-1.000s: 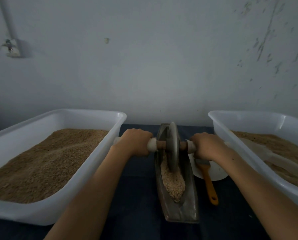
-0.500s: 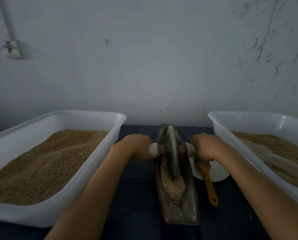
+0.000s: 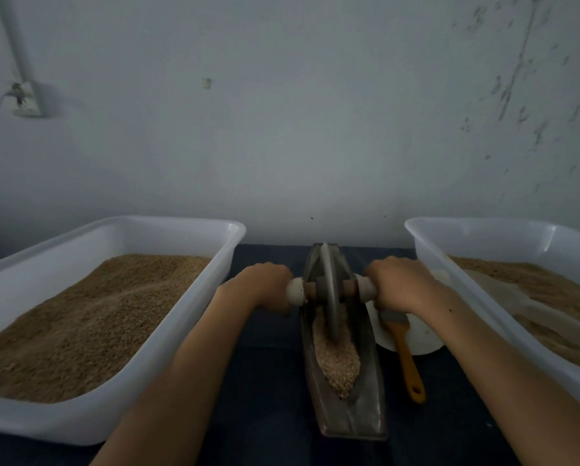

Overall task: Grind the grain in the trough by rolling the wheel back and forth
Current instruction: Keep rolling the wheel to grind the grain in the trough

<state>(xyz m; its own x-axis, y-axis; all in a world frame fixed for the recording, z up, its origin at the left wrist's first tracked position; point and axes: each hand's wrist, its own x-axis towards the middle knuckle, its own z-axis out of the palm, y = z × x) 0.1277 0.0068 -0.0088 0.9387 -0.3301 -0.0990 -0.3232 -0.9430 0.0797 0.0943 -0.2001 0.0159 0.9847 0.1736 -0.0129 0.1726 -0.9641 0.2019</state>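
Fingers of left hand (image 3: pixel 263 285) and right hand (image 3: pixel 398 284) curl round the axle (image 3: pixel 349 288). Recommend even downward pressure, keeping the wheel (image 3: pixel 330 290) upright over the grain (image 3: pixel 337 361).

Two bare forearms, no sleeves visible, left hand (image 3: pixel 265 284), right hand (image 3: pixel 399 284), possibly unadorned

Two white tubs of grain, left (image 3: pixel 90 422) and right (image 3: pixel 490 243); one trough (image 3: pixel 366 391); one wheel (image 3: pixel 330 290); one orange-handled brush (image 3: pixel 406 358); one white dish (image 3: pixel 416 341); two hands, left (image 3: pixel 265 287) and right (image 3: pixel 399 284).
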